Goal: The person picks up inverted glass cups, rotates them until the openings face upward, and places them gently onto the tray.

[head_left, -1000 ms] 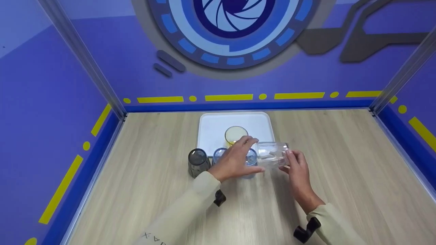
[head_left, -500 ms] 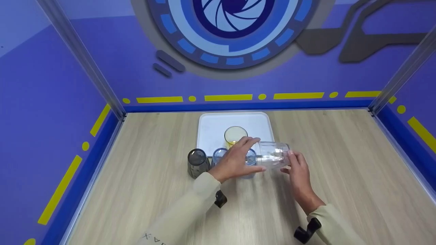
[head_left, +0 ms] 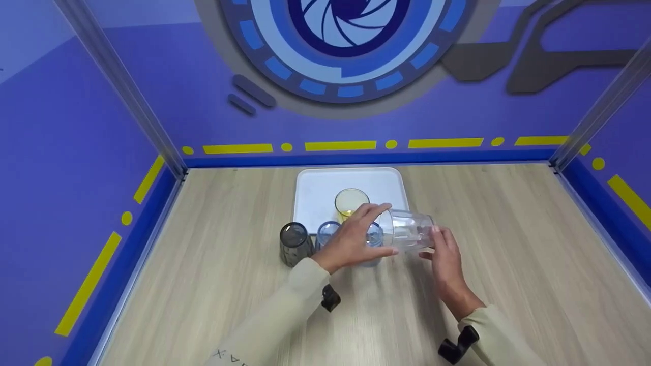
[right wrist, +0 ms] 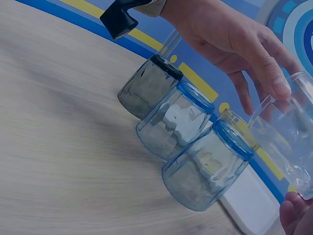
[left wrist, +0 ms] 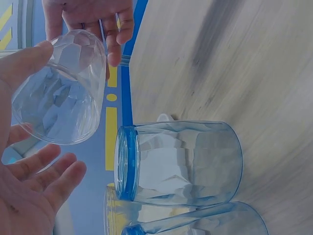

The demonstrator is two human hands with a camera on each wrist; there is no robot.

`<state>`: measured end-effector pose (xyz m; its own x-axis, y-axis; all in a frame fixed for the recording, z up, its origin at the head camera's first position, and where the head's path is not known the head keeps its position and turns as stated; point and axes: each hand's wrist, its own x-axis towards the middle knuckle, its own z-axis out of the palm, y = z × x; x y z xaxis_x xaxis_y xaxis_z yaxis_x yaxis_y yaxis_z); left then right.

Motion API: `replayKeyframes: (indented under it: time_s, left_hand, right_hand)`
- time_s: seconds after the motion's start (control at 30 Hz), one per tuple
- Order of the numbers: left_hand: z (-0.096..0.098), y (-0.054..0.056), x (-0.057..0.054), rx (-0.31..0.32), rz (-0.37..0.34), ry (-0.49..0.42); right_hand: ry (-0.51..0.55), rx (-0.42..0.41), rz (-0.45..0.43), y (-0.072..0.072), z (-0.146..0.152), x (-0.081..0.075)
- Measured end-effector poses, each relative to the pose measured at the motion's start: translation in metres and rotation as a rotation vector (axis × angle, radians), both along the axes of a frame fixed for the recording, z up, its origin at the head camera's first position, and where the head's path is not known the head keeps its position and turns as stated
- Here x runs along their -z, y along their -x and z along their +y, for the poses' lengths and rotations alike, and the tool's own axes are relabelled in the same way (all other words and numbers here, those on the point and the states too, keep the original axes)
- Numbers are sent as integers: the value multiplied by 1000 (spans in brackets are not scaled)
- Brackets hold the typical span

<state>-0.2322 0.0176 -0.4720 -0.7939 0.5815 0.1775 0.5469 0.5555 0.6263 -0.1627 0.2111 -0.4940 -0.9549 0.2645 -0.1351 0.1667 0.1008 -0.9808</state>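
Three blue-purple walls (head_left: 457, 117) stand around you, and they are the biggest things. Next is one wooden table (head_left: 218, 254). One white tray (head_left: 315, 190) lies on it, at 12 o'clock.

You have two hands here. Make your left hand (head_left: 348, 241) the middle of the clock. Your right hand (head_left: 445, 256) is then at 3 o'clock.

There are five cups. The one clear cup (head_left: 412, 231) lies on its side up off the table, at 3 o'clock, between your hands. Its wide mouth faces 9 o'clock. Your left thumb and fingers are spread wide and hold it by the mouth end. Your right thumb and fingers are closer together and pinch the bottom end.

Two blue cups stand upside down on the table. One blue cup (right wrist: 173, 120) peeks out at 9 o'clock, the other blue cup (right wrist: 208, 166) at 3. One grey cup (head_left: 296, 246) is upside down too, farther out at 9. One yellow cup (head_left: 352, 201) stands mouth up on the tray, at 12, partly hidden.

Smallest are two black clips (head_left: 460, 344), one by each wrist.
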Motion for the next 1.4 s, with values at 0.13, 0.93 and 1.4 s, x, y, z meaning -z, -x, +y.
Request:
replayKeyframes:
  time_s: [0.13,0.93,1.4]
  left_hand:
    - [0,0,0,9,-9,-23]
    - [1,-1,2,57,-62,-163]
    - [2,-1,1,65,-71,-234]
  right_hand:
    - [0,-7,3,0,-1,0]
    - [16,-30,57,-2,0,5]
    - [28,-29,65,0,-3,2]
